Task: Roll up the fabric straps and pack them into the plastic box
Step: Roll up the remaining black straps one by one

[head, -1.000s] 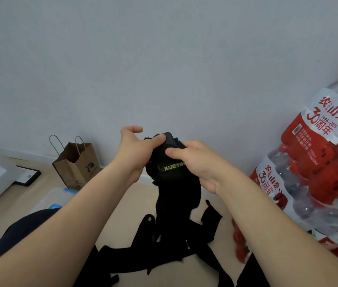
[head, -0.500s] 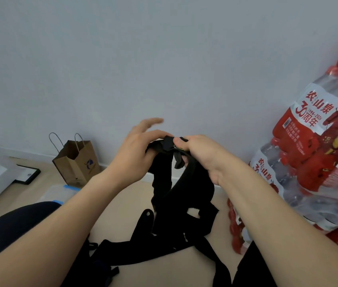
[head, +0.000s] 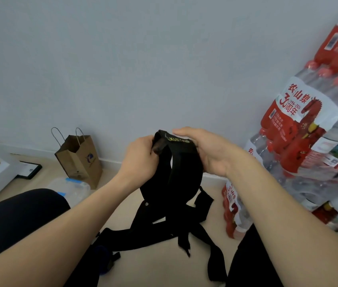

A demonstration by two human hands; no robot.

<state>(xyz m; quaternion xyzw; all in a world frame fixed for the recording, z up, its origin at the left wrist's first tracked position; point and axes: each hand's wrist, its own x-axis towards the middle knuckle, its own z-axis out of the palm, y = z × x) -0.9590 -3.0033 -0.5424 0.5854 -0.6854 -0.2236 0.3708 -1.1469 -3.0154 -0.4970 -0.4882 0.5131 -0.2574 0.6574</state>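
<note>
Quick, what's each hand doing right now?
Left hand: grips the folded end of the black fabric strap.
Right hand: holds the same strap's loop, cupped round its outer side.

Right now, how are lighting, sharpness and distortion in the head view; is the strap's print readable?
Head view: soft, even light, no glare; the black strap between left hand and right hand loses detail, its yellow print only partly legible; wide-angle distortion leans the water bottle packs at right.
</note>
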